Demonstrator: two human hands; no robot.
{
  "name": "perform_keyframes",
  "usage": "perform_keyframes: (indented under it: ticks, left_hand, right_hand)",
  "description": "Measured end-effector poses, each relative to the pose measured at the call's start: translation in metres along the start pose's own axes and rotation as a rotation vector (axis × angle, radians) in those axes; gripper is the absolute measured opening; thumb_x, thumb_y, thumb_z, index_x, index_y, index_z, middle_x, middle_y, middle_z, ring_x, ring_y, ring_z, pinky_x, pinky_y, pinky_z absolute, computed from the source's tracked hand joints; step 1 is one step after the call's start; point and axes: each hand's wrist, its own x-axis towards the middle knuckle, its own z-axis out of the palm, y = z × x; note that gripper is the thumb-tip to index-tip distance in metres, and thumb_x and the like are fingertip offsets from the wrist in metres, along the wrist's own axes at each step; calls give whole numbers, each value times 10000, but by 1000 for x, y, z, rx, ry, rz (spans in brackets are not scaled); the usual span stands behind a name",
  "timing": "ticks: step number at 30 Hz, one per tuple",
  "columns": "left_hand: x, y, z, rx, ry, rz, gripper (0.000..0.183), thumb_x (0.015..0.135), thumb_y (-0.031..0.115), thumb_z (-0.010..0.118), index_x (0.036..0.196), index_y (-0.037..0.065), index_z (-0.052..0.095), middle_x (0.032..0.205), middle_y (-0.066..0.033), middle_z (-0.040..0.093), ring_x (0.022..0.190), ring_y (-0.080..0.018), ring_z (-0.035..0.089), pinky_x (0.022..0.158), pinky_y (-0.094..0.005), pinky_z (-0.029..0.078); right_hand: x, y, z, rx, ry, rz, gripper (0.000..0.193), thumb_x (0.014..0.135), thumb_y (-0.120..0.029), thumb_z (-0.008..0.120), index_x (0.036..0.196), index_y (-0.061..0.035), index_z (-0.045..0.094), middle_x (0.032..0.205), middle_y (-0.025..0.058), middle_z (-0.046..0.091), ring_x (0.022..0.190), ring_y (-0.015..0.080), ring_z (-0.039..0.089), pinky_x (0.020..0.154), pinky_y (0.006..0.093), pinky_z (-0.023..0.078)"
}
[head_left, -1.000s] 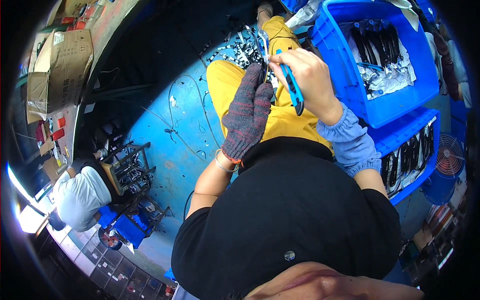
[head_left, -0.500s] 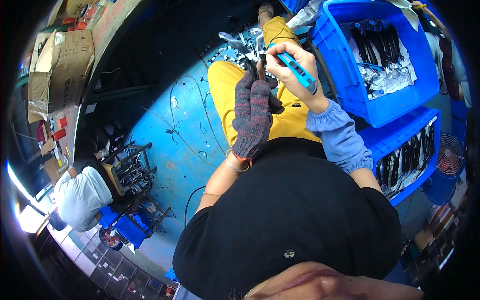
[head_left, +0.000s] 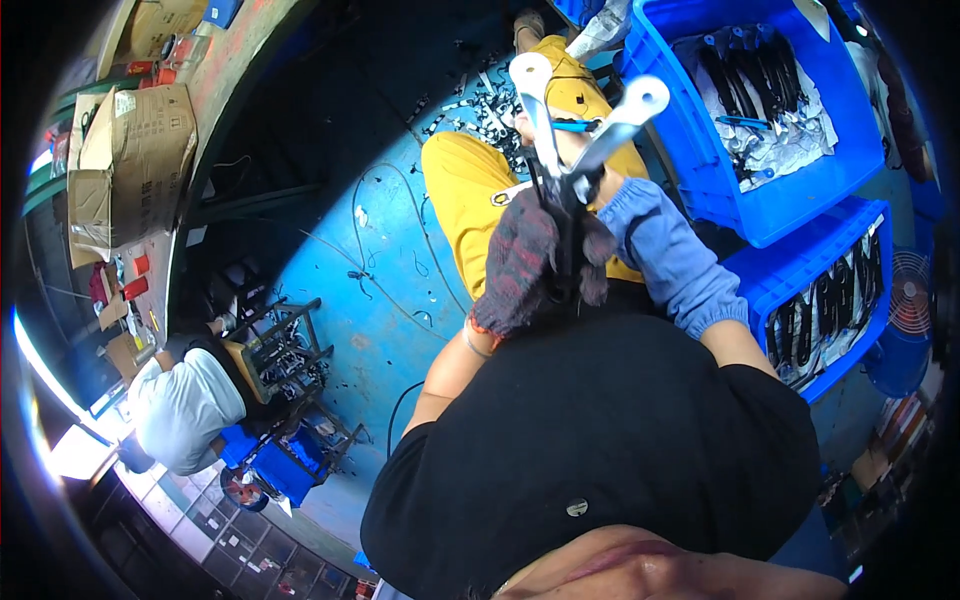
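Note:
My left hand, in a dark grey and maroon knitted glove, is closed around the black body of a metal part held upright before my chest. Two flat silver arms spread from its top in a V, each ending in a round hole. My right hand, bare with a blue sleeve cover at the wrist, is partly hidden behind these arms. Its fingers hold a blue utility knife, of which only a short length shows. Past my yellow trousers, many small black and silver pieces litter the floor.
To my right, a blue crate holds black metal parts on crumpled paper, with another blue tool inside. A second blue crate of similar parts sits beside a fan. At left are a cardboard box and a seated person in white.
My left hand has tilted the metal part upright and closer, so its silver arms now spread toward my view. My right hand with the knife has moved behind them.

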Motion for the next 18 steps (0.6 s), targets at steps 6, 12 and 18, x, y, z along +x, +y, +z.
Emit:
perform_keyframes:
  ticks: [6,12,18]
  left_hand:
    - [33,11,-6,209,274,236,467,971,435,471,1202,30,492,928,-83,626,638,-176,629,547,-290,515]
    - [32,0,0,566,406,237,365,992,354,461,1135,22,507,919,-71,640,657,-133,622,562,-242,484]
    - [30,-1,-2,-81,392,38,437,969,446,453,1136,46,510,828,-80,620,617,-190,607,509,-314,475]
  right_hand:
    - [-37,-55,-17,233,-186,-194,204,894,-134,635,1048,-1,615,865,8,616,749,61,553,662,207,447]
    - [-49,-88,-8,-272,-83,-325,235,839,-217,725,906,0,665,763,12,653,671,57,579,621,201,455]
    - [-42,-73,-12,19,-265,-295,179,890,-184,672,935,-13,642,850,14,643,763,79,594,703,203,468]
